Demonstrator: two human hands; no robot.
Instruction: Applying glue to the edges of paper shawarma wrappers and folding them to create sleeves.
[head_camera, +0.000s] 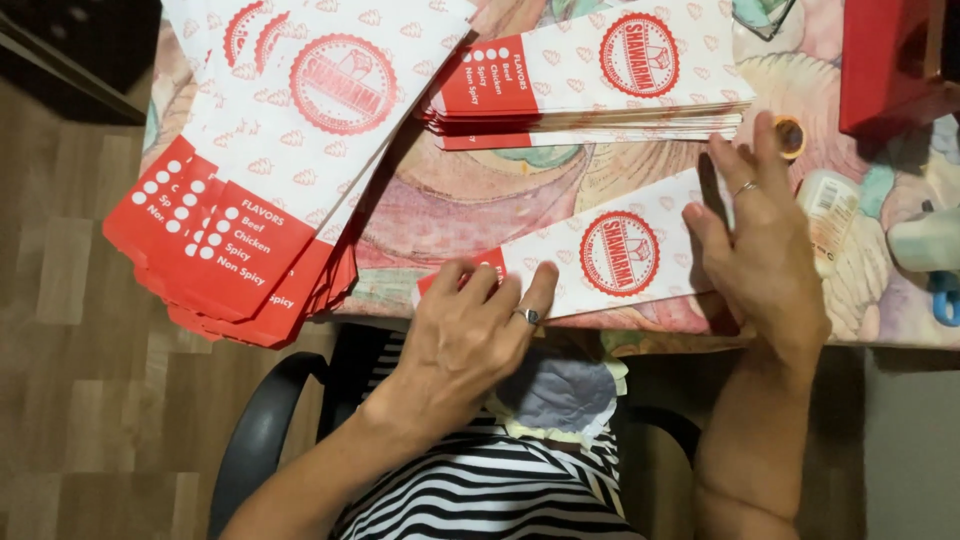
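A long white paper sleeve (590, 255) with a red end and a red round stamp lies flat across the near edge of the table. My left hand (470, 335), with a ring on one finger, presses its fingertips down on the sleeve's red left end. My right hand (760, 240), also ringed, rests with spread fingers on the sleeve's right end. Neither hand is closed around anything. A neat stack of the same sleeves (590, 85) lies just beyond, and a fanned pile of them (270, 150) overhangs the table's left edge.
The table wears a patterned pastel cloth (470, 190). A white glue bottle (830, 215) with its orange cap lies right of my right hand, beside a red box (890, 60). A dark chair arm (255, 440) and wooden floor (90, 400) are below.
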